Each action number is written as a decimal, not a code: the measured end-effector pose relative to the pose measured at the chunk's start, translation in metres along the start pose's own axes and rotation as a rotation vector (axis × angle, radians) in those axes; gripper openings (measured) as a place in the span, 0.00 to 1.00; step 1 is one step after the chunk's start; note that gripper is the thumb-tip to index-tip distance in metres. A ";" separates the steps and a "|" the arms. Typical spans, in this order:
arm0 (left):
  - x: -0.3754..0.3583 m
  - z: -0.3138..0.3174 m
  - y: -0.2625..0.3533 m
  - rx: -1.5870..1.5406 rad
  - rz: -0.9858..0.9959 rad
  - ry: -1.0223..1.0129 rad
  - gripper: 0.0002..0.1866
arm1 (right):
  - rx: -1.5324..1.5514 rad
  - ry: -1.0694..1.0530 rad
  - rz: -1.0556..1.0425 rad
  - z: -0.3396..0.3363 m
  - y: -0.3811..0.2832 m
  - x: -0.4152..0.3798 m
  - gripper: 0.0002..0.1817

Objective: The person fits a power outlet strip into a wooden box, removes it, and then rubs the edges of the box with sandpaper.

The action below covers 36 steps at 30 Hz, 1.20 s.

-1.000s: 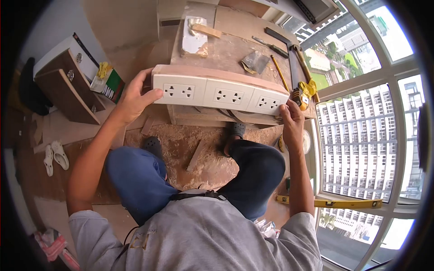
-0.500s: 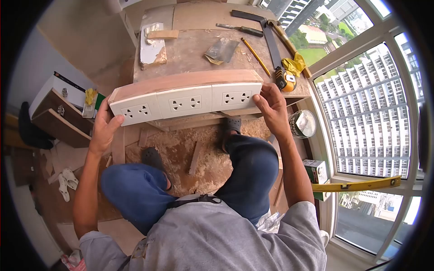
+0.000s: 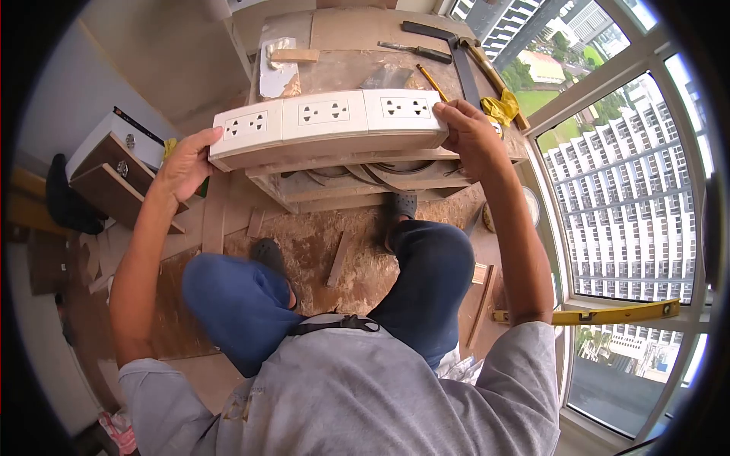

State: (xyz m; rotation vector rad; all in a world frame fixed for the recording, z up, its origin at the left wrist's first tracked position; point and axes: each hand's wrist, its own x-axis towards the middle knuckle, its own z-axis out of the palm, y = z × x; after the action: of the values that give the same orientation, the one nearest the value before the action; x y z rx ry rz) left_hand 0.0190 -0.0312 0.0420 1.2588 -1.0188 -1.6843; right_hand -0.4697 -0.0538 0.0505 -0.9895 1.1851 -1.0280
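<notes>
Between my two hands I hold up a long wooden box fitted with a power outlet strip point(image 3: 325, 112), three white socket plates in a row. Its socket face points upward and its lower wooden side shows towards me. My left hand point(image 3: 187, 163) grips the left end, thumb near the corner of the face. At the other end my right hand point(image 3: 473, 137) is closed round the corner, thumb on top. Behind the box is the dusty wooden workbench point(image 3: 342, 64), partly hidden by it.
On the bench lie a chisel point(image 3: 417, 51), a framing square point(image 3: 461, 72), a hammer point(image 3: 490, 70), a yellow pencil point(image 3: 431, 80) and a sandpaper sheet point(image 3: 385, 77). Cables point(image 3: 372, 173) sit on the shelf below. A spirit level point(image 3: 616, 313) is by the window; wood scraps point(image 3: 340, 258) litter the floor.
Both hands have raised the outlet box away from me and tipped it, so its sockets face up and its underside shows instead of its top. The view has shifted slightly.
</notes>
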 end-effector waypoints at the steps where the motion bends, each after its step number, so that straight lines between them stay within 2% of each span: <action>1: -0.007 0.004 0.010 0.001 -0.008 0.003 0.32 | -0.036 -0.033 0.009 -0.002 -0.010 -0.002 0.14; 4: -0.027 0.003 0.017 -0.018 0.009 0.014 0.32 | -0.011 -0.031 -0.059 0.008 -0.030 -0.027 0.16; 6: -0.046 -0.007 0.020 0.057 0.102 -0.086 0.33 | -0.032 -0.061 -0.128 0.013 -0.033 -0.044 0.16; 9: -0.084 0.000 0.019 0.057 0.232 -0.024 0.32 | -0.013 -0.056 -0.216 0.027 -0.035 -0.074 0.16; 14: -0.128 -0.021 0.010 0.037 0.291 0.042 0.32 | 0.003 -0.087 -0.264 0.052 -0.030 -0.103 0.18; 16: -0.141 -0.035 0.006 -0.009 0.228 0.068 0.32 | -0.042 -0.099 -0.249 0.063 -0.030 -0.112 0.17; 18: -0.158 -0.032 0.008 -0.033 0.170 0.109 0.32 | -0.007 -0.127 -0.137 0.073 -0.026 -0.114 0.15; 20: -0.174 -0.024 0.014 -0.058 0.119 0.152 0.33 | 0.020 -0.147 -0.084 0.079 -0.018 -0.105 0.17; 23: -0.181 -0.032 0.014 -0.051 -0.005 0.206 0.35 | -0.003 -0.172 0.121 0.091 -0.018 -0.109 0.25; 27: -0.185 -0.041 0.016 -0.015 -0.086 0.250 0.35 | -0.003 -0.152 0.245 0.098 -0.018 -0.108 0.28; 30: -0.186 -0.047 0.017 0.026 -0.119 0.175 0.33 | 0.050 -0.065 0.292 0.099 -0.019 -0.111 0.29; 31: -0.188 -0.042 0.020 0.027 -0.121 0.095 0.31 | 0.132 -0.027 0.300 0.098 -0.018 -0.112 0.29; 32: -0.185 -0.035 0.019 0.022 -0.089 0.124 0.30 | 0.012 -0.122 0.214 0.086 -0.013 -0.106 0.31; 33: -0.185 -0.025 0.017 0.011 -0.054 0.171 0.29 | 0.003 -0.100 0.239 0.086 -0.022 -0.114 0.29; 34: -0.178 -0.027 0.016 0.041 -0.025 0.123 0.30 | 0.092 -0.182 0.177 0.076 -0.015 -0.109 0.29; 36: -0.160 -0.019 0.016 0.058 0.000 0.068 0.31 | 0.094 -0.135 0.169 0.067 -0.025 -0.102 0.29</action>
State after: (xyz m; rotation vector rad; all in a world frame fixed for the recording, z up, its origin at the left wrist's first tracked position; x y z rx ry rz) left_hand 0.0716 0.1068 0.1085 1.3448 -1.0331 -1.6109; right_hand -0.4144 0.0425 0.1062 -0.8559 1.0798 -0.8619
